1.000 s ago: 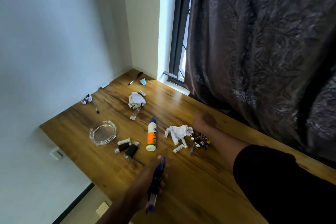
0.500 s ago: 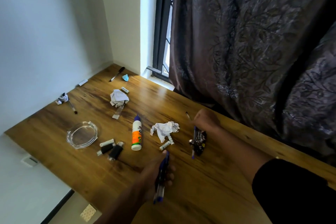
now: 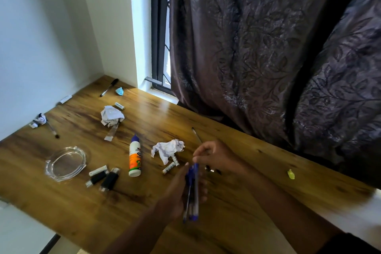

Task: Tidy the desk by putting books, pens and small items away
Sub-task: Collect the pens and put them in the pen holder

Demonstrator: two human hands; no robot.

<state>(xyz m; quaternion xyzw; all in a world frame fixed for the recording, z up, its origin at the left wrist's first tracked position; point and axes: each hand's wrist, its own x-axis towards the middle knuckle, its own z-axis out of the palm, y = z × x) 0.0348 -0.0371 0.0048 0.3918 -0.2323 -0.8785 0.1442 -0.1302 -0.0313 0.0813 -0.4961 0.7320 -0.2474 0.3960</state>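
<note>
The bundle of blue-capped clear plastic pens (image 3: 191,189) is clasped in the left hand (image 3: 177,194). The right hand (image 3: 216,156) pinches one thin dark pen (image 3: 196,135); adding it could loosen the bundle.

Your left hand (image 3: 181,189) reaches in from the lower edge, forearm angled up and to the right, fingers curled round a bundle of pens (image 3: 192,192). Your right hand (image 3: 216,155) comes in from the right, fingers bent, pinching a thin pen (image 3: 196,135) just above the left.
</note>
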